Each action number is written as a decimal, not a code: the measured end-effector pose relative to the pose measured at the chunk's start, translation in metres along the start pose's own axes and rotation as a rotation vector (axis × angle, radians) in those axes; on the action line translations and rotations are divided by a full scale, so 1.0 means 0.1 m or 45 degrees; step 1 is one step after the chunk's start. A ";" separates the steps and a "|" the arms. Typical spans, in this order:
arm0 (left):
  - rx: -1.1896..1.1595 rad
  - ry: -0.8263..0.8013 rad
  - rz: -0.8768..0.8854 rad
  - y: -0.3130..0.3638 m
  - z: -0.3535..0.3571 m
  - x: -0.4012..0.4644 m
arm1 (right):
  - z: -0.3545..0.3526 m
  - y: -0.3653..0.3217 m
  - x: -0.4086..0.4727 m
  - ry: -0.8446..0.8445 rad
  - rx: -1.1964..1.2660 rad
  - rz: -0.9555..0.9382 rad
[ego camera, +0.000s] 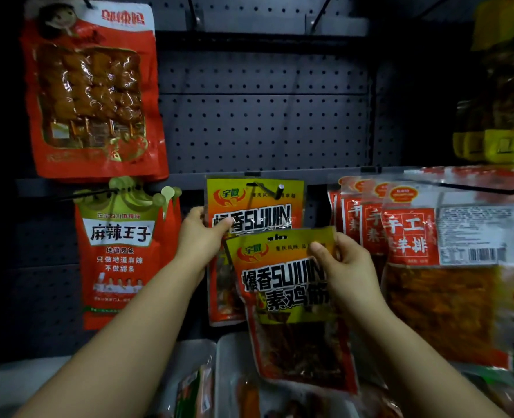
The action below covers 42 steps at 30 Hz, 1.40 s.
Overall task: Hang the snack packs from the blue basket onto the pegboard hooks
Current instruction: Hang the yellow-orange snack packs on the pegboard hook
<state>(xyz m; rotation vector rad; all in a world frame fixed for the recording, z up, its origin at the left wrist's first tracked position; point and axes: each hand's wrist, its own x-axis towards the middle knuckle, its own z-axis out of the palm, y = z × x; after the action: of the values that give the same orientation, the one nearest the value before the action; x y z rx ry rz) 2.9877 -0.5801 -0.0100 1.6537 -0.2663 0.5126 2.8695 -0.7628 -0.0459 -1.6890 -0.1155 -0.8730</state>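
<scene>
My right hand (344,267) pinches the top right corner of a yellow and red snack pack (291,312), held tilted in front of the pegboard (264,125). Just behind and above it, an identical pack (255,203) hangs on a metal hook (275,188). My left hand (203,236) grips the left edge of that hanging pack, thumb across its front. The held pack's hang hole sits below the hook tip. The blue basket is out of view.
A large red skewer pack (92,92) hangs at upper left, above a red and green pack (126,251). Several red and white packs (436,260) hang at right on a long hook. Yellow packs (503,86) sit far right. More snack packs (249,390) lie below.
</scene>
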 end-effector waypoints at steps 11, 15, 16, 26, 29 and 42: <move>-0.084 -0.153 0.343 0.17 -0.37 -1.00 | 0.00 -0.32 -0.32 0.037 0.321 0.053; -0.267 -0.276 0.333 0.34 -0.43 -1.09 | 0.01 -0.51 -0.45 0.015 0.449 0.047; -0.267 -0.277 0.373 0.39 -0.46 -1.12 | 0.01 -0.57 -0.48 0.021 0.470 0.020; -0.290 -0.247 0.780 0.91 -0.60 -1.25 | -0.03 -1.01 -0.51 0.115 0.555 -0.246; -0.292 -0.214 0.708 0.89 -0.58 -1.19 | -0.01 -0.99 -0.47 0.157 0.500 -0.218; -0.318 -0.239 0.695 0.85 -0.56 -1.15 | 0.00 -0.90 -0.37 0.164 0.459 -0.147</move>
<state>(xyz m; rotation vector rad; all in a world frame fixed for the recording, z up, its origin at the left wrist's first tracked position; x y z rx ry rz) 2.8391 -0.5521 0.0145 1.3762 -0.8997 0.6978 2.7982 -0.7205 0.0040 -1.2969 -0.2684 -0.9807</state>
